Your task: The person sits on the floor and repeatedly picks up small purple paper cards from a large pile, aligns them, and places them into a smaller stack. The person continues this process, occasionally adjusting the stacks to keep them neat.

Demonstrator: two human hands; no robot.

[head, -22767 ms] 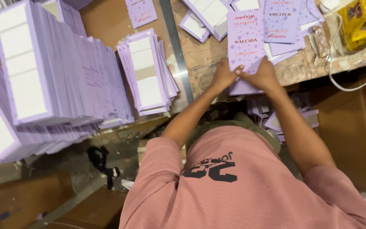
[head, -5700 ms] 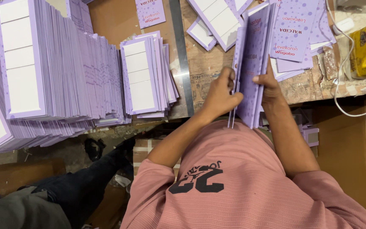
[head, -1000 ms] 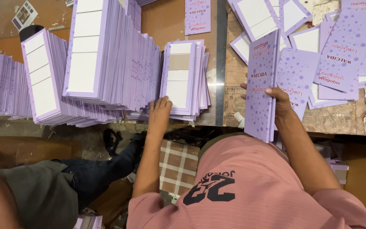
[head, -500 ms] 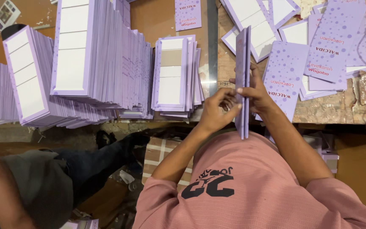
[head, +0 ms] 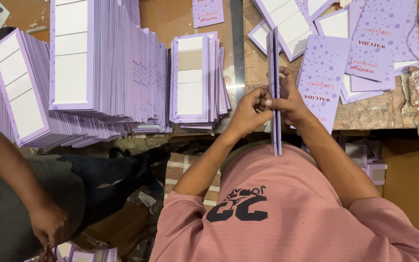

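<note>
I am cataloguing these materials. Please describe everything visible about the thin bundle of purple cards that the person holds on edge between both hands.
The bundle of purple cards is a thin sheaf of flat lilac sheets, seemingly printed cardboard, seen edge-on. It stands upright on its long edge, running from the wooden table back to the person's chest. The left hand and right hand pinch it from either side near its middle. Its faces are hidden from view.

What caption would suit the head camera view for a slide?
Both hands, left hand and right hand, pinch an upright bundle of purple cards on edge, beside tall purple card stacks.
</note>
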